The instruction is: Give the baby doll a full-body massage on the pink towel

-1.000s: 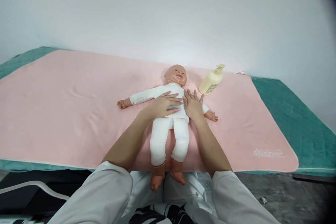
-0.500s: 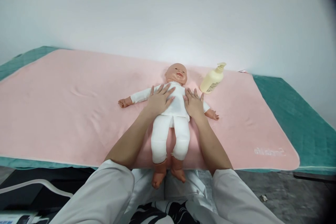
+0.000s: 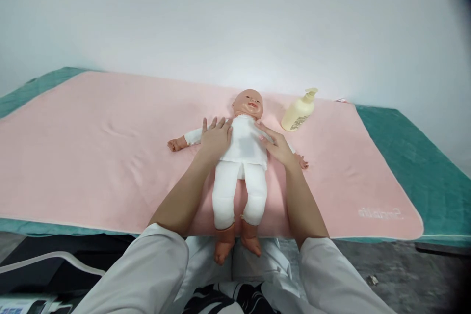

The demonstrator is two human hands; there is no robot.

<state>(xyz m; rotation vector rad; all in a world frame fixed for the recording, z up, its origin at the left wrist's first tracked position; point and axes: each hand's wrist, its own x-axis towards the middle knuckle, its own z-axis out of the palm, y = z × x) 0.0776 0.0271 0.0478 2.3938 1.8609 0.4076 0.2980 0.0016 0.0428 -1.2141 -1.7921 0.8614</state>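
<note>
A baby doll [image 3: 243, 144] in a white top and white trousers lies on its back with its head away from me and its arms spread. My left hand [image 3: 216, 140] rests flat along the left side of its chest, fingers stretched out and holding nothing. On the other side, my right hand [image 3: 277, 144] lies over the doll's upper arm and shoulder, fingers extended towards the collar. Both hands hide parts of the doll's sleeves. The doll's feet hang past the front edge of the bed.
A pale yellow pump bottle [image 3: 297, 114] stands right of the doll's head. Beneath lies a pink blanket [image 3: 117, 171] over a green cover [image 3: 412, 157]. A white wall [image 3: 221, 19] rises behind. A white cable [image 3: 55, 256] runs at lower left.
My hands have moved outward from the middle of the doll's chest, the left one to the left. My right hand has turned, its fingers now pointing inward. The doll and bottle stay put.
</note>
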